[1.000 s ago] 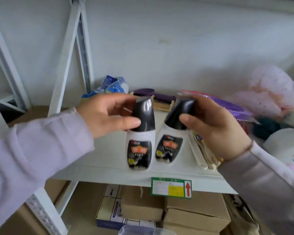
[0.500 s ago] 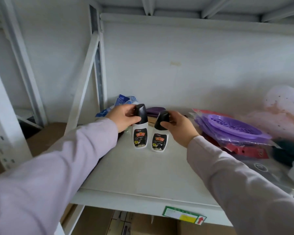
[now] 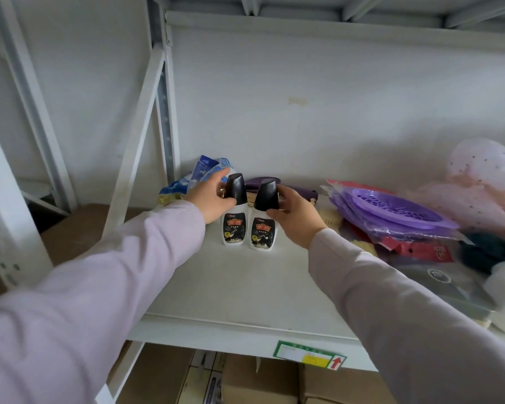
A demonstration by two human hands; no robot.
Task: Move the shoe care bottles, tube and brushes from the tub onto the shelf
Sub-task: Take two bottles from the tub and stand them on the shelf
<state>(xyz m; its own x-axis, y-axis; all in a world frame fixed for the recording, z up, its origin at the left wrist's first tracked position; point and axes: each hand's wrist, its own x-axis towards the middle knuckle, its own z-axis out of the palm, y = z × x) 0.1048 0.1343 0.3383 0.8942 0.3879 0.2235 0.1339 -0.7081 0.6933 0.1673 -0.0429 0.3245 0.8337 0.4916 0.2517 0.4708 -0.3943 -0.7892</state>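
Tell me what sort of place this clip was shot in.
Probably a storeroom or stockroom. The shelf is bare white metal racking with a slotted upright, its front edge carries a printed label, cardboard boxes are stacked below, and bagged purple baskets lie beside the two bottles.

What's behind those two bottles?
Behind the bottles lies something purple on a wooden piece; a blue packet sits behind the left hand. Bottles and hands hide the rest.
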